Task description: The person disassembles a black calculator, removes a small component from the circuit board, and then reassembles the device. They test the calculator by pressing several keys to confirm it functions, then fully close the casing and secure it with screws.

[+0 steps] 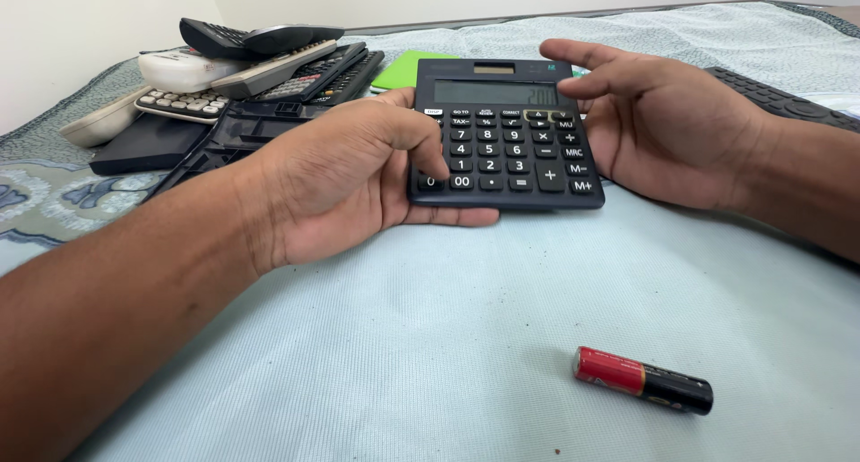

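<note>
Head view: black desk calculator (506, 135) sits mid-scene on the light blue cloth (403, 355), tilted up toward the camera, display lit. Left hand (345, 180) grips its left edge, thumb pressing the lower-left keys, fingers curled under the near edge. Right hand (663, 126) cups the right edge, fingers loosely spread, index fingertip resting at the top-right corner by the display. Red-and-black battery (642, 380) lies near right on the cloth, well apart from both hands. Far left: pile of remotes and calculators (242, 72). Green flat item (403, 68) just behind the calculator.
</note>
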